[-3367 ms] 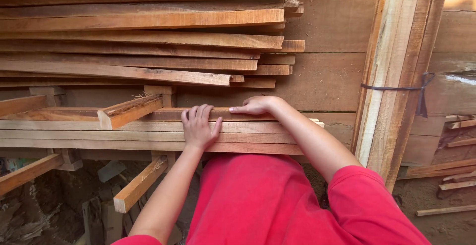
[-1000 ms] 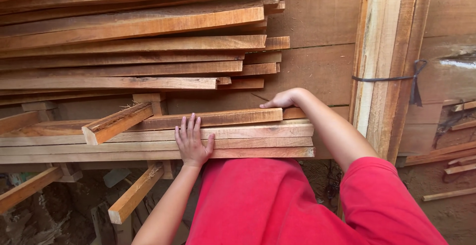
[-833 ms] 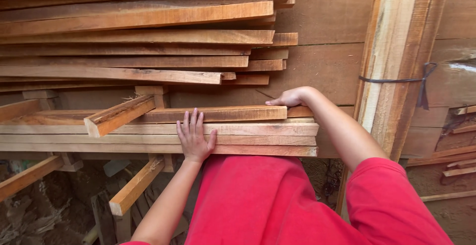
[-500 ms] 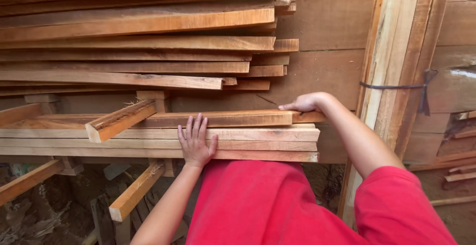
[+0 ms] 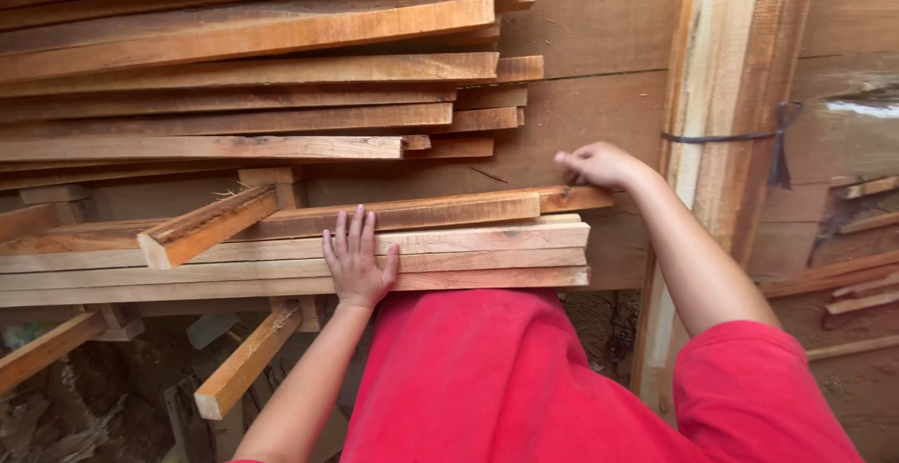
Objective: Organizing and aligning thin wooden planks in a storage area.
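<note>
Resting flat, left hand (image 5: 357,262) presses planks (image 5: 468,238) — right hand (image 5: 599,165) above their end.

left hand (image 5: 356,262) flat, right hand (image 5: 599,165) curled

You are wearing a plain red short-sleeved shirt (image 5: 487,379); its cloth is filling the lower middle of the view. The right sleeve (image 5: 749,388) is ending above the elbow, and both forearms are showing bare. Your hands, left hand (image 5: 354,262) and right hand (image 5: 599,164), are showing no gloves, rings or watch.
</note>
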